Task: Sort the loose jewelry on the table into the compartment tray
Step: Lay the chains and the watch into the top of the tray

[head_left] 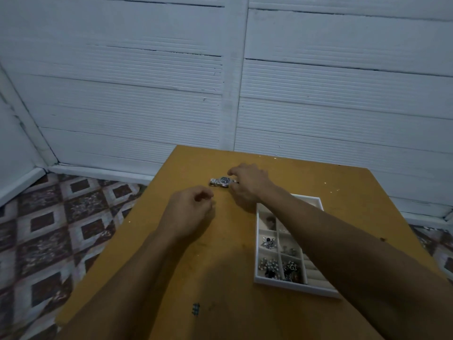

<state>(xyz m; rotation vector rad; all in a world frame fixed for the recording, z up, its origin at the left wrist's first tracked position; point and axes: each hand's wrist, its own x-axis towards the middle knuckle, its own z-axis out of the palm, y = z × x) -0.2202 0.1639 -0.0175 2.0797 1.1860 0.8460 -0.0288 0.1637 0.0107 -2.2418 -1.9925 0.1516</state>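
Note:
A silver watch (222, 181) with a dark dial lies on the orange table (196, 253), toward its far side. My right hand (247, 186) reaches across from the right, and its finger and thumb curl round the right end of the watch band. My left hand (190, 212) hovers just left of and nearer than the watch, fingers curled in with the fingertips close together; nothing shows between them. The white compartment tray (294, 287) sits on the right of the table, partly under my right forearm, with several small jewelry pieces in its compartments.
A white ribbed wall stands right behind the table's far edge. Patterned floor tiles (61, 229) lie past the table's left edge. Small pale specks dot the tabletop near the far right.

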